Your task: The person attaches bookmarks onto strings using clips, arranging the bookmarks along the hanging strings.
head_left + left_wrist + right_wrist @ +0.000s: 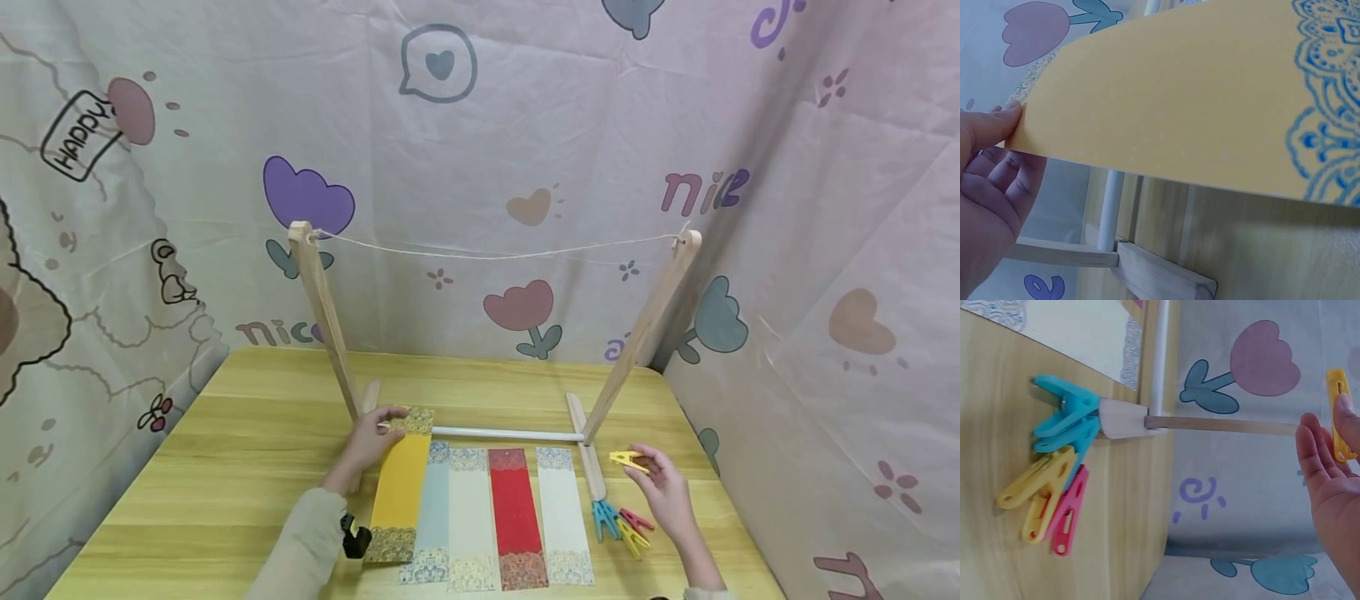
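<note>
Held yellow strip (402,485), long axis near-to-far

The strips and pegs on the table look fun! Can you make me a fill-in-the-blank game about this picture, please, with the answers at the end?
1. The yellow strip is held in the person's ____ hand.
2. The right hand holds a ____ peg.
3. Besides the yellow strip, ____ other strips lie on the table.
4. The string runs between two posts made of ____.

Missing words: left; yellow; four; wood.
</note>
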Demonstrator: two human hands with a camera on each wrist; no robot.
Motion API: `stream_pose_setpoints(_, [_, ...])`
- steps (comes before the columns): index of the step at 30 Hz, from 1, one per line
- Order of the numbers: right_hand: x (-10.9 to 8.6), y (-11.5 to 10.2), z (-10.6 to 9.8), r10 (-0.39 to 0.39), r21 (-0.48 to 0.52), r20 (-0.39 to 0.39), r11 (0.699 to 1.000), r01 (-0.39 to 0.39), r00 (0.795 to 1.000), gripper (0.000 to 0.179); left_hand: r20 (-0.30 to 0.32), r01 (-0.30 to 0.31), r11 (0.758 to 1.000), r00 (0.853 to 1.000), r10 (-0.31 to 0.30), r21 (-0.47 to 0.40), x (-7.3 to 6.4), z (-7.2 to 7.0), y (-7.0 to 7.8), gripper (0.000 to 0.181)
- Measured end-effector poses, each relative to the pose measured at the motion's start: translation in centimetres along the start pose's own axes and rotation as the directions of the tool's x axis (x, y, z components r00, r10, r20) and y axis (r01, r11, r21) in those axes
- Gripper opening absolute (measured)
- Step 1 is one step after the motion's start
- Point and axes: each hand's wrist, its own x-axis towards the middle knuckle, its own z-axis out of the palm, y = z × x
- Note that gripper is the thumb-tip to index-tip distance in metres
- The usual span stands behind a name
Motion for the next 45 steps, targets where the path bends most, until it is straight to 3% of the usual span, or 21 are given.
stream_pose_setpoints(3, [0.4, 0.1, -0.1, -0.009, 0.03, -0.009, 1.0, 0.009, 1.0, 0.033, -0.006, 0.001, 1.0, 1.0, -0.001, -0.005, 0.2, 0.3, 0.3, 0.028])
stream_pose_setpoints(7, [0.7, 2.0, -0.4, -0.102, 0.185, -0.005, 0.978, 0.101, 0.995, 0.035, -0.012, 0.011, 1.0, 1.0, -0.01, 0.008, 0.4, 0.6, 0.8, 0.028])
stream_pose_setpoints(9, [1.0, 2.0, -0.4, -0.129, 0.211, -0.002, 0.969, 0.126, 0.992, 0.034, -0.011, 0.005, 1.0, 1.0, -0.005, 0.004, 0.4, 0.7, 1.1, 0.028])
stream_pose_setpoints(16, [2.6, -0.8, -0.4, -0.076, 0.045, 0.005, 0.996, 0.076, 0.997, 0.034, -0.006, -0.006, 0.997, 1.0, 0.006, -0.076, 0.8, 1.3, 2.3, 0.028])
stream_pose_setpoints(27, [4.3, -2.5, -0.8, -0.009, 0.095, -0.051, 0.995, 0.014, 0.999, 0.035, -0.033, -0.008, 0.994, 0.999, 0.004, -0.11, 1.5, 2.7, 3.7, 0.025])
stream_pose_setpoints(30, [4.7, -1.8, -1.1, -0.056, 0.171, -0.043, 0.983, 0.063, 0.997, 0.033, -0.038, -0.013, 0.996, 0.999, 0.009, -0.093, 1.7, 2.9, 3.7, 0.025])
stream_pose_setpoints(31, [4.6, 0.8, -1.3, -0.091, 0.222, -0.04, 0.97, 0.098, 0.995, 0.033, -0.039, -0.015, 0.996, 0.999, 0.011, -0.093, 1.8, 3.0, 3.7, 0.025])
stream_pose_setpoints(33, [4.8, 3.9, -1.6, -0.161, 0.294, -0.043, 0.941, 0.166, 0.986, 0.036, -0.041, -0.015, 0.995, 0.999, 0.012, -0.094, 1.9, 3.1, 3.8, 0.025])
stream_pose_setpoints(34, [5.0, 5.4, -1.8, -0.187, 0.301, -0.043, 0.934, 0.192, 0.981, 0.037, -0.041, -0.016, 0.995, 0.999, 0.012, -0.096, 2.0, 3.2, 3.8, 0.025])
stream_pose_setpoints(36, [5.3, 5.7, -1.9, -0.211, 0.307, -0.047, 0.927, 0.215, 0.976, 0.037, -0.039, -0.008, 0.995, 0.999, 0.004, -0.103, 2.2, 3.3, 4.0, 0.025])
stream_pose_setpoints(37, [5.5, 5.9, -1.9, -0.21, 0.261, -0.057, 0.94, 0.218, 0.976, 0.037, -0.037, -0.007, 0.994, 0.999, 0.003, -0.105, 2.3, 3.3, 4.1, 0.025])
stream_pose_setpoints(41, [6.6, -1.5, -1.7, -0.192, 0.11, -0.057, 0.974, 0.197, 0.98, 0.034, -0.031, -0.011, 0.995, 1.0, 0.007, -0.103, 2.6, 3.6, 4.5, 0.024])
stream_pose_setpoints(45, [7.4, -3.9, -1.6, -0.193, 0.059, -0.059, 0.979, 0.196, 0.979, 0.039, -0.03, -0.021, 0.995, 0.999, 0.018, -0.093, 2.8, 3.8, 5.1, 0.024])
